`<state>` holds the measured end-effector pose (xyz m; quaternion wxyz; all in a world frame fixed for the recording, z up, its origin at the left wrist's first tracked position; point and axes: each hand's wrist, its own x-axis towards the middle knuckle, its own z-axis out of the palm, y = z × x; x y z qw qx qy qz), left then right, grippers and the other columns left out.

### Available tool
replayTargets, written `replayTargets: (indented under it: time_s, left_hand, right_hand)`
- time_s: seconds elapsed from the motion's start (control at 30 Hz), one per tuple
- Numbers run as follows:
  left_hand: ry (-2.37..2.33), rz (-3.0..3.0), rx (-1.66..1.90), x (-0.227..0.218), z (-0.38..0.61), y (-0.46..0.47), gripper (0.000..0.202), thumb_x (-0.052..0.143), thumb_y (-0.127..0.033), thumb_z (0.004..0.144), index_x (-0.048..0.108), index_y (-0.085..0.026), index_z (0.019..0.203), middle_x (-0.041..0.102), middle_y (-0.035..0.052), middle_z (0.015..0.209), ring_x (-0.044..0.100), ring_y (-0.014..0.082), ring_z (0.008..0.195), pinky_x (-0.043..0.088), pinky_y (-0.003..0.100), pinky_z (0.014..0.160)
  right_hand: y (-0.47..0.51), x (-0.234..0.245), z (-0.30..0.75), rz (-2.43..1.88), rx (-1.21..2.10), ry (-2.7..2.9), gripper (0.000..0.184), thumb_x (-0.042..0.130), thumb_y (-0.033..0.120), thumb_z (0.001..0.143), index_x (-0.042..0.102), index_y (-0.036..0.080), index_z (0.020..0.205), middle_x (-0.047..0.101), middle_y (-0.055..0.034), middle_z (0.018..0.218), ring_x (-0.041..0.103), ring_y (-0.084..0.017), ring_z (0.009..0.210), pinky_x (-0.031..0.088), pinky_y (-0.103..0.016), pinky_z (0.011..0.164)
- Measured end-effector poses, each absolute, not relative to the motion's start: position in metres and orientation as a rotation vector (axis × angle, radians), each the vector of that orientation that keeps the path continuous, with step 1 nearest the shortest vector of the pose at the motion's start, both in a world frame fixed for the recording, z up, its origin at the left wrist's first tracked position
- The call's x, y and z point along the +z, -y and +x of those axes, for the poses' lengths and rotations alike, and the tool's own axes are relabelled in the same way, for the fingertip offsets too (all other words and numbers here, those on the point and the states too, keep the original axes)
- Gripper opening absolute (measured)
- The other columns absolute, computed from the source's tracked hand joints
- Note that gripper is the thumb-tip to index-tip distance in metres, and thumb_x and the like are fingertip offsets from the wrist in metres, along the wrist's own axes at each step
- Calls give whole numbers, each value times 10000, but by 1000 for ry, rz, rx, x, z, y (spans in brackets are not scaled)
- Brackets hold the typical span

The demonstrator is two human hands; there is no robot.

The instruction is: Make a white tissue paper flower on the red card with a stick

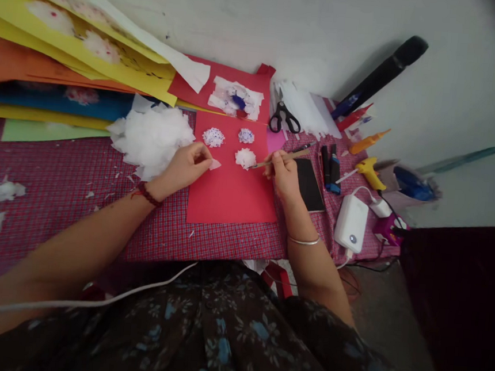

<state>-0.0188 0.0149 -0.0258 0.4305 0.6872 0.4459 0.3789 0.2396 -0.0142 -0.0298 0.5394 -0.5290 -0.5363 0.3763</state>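
Observation:
A red paper sheet (229, 195) lies on the checked cloth in front of me. Three small white tissue flowers sit near its top: two with blue dots (213, 137) (246, 135) and a plain one (245, 158). My left hand (186, 166) pinches a small white tissue piece (215, 164) at the sheet's left edge. My right hand (283, 174) grips a thin wooden stick (280, 158) whose tip touches the plain flower.
A heap of white tissue (152, 137) lies left of the sheet, stacked coloured papers (66, 77) beyond it. Scissors (283, 118), a phone (310, 185), markers (330, 167), a yellow glue gun (368, 170) and a white charger (351, 222) lie to the right.

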Motion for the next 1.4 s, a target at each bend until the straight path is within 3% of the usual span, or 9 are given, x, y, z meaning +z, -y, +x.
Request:
replayTargets:
  time_s: [0.13, 0.37, 0.77, 1.0, 1.1, 1.27, 1.4]
  left_hand:
    - [-991, 1750, 855, -29, -17, -9, 149, 597, -264, 816, 475, -188, 778, 683, 53, 936, 625, 167, 868, 466, 318, 798]
    - [-976, 1664, 809, -27, -19, -11, 198, 611, -288, 781, 442, -194, 741, 674, 55, 945, 627, 174, 884, 469, 336, 826]
    - [-1004, 1791, 754, -34, -21, -15, 160, 650, -310, 784, 555, -182, 778, 692, 51, 943, 613, 156, 790, 482, 303, 737]
    - [-1056, 1846, 725, -31, -21, -15, 125, 629, -322, 789, 607, -203, 760, 649, 10, 750, 579, 151, 688, 434, 274, 634]
    - [-1070, 1844, 717, -31, -19, -15, 126, 619, -327, 793, 613, -210, 749, 638, 4, 727, 565, 148, 663, 419, 270, 611]
    - [-1066, 1793, 753, -34, -20, -15, 190, 648, -316, 789, 669, -210, 946, 684, 16, 832, 611, 158, 734, 461, 278, 676]
    - [-1053, 1896, 713, -34, -22, -15, 121, 622, -320, 813, 689, -221, 801, 704, 18, 838, 626, 164, 773, 455, 273, 693]
  right_hand:
    - [12, -35, 242, -1231, 889, 1233, 409, 524, 595, 889, 565, 226, 717, 506, 58, 485, 445, -81, 416, 352, -252, 442]
    - [8, -43, 244, -1267, 916, 1286, 428, 495, 609, 896, 557, 215, 742, 526, 62, 507, 462, -72, 426, 363, -235, 457]
    - [8, -42, 242, -1293, 897, 1250, 442, 514, 639, 867, 575, 219, 743, 539, 52, 516, 470, -72, 433, 379, -237, 460]
    - [7, -39, 247, -1275, 953, 1019, 476, 480, 676, 865, 515, 242, 673, 361, 94, 387, 360, -79, 346, 365, -240, 413]
    - [6, -39, 246, -1280, 947, 1038, 465, 484, 670, 868, 527, 240, 698, 383, 87, 407, 355, -78, 357, 366, -236, 410]
    - [3, -40, 247, -1241, 947, 1035, 417, 501, 632, 883, 521, 237, 753, 452, 73, 493, 382, -71, 389, 416, -240, 451]
    - [1, -42, 250, -1220, 1015, 957, 359, 505, 587, 896, 512, 241, 802, 530, 58, 570, 434, -71, 428, 444, -236, 480]
